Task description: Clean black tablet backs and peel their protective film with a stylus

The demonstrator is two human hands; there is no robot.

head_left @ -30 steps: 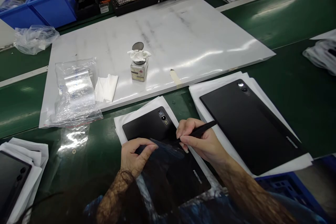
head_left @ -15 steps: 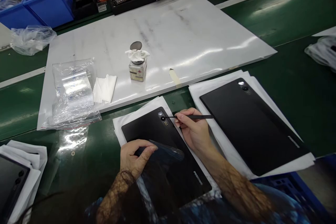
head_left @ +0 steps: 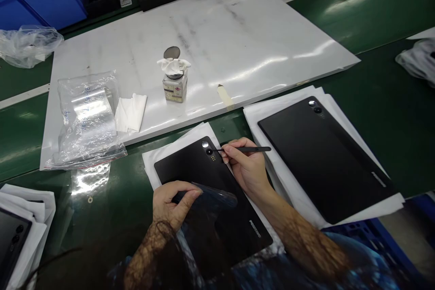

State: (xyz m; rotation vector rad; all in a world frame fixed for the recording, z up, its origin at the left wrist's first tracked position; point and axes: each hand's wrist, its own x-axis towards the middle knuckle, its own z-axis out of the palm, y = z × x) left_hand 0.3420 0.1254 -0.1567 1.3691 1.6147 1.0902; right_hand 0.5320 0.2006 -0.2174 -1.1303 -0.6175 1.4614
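Since the earlier frame the right hand (head_left: 246, 172) has brought a slim black stylus (head_left: 260, 148), gripped pen-fashion, to the camera lens (head_left: 209, 151) of the black tablet (head_left: 185, 167) at lower centre, while the left hand (head_left: 170, 204) pinches a curled clear film (head_left: 217, 195).

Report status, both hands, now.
Left hand: clear plastic film over matte black device panel. Right hand: slim black stylus at its camera lens. Second black panel alongside.
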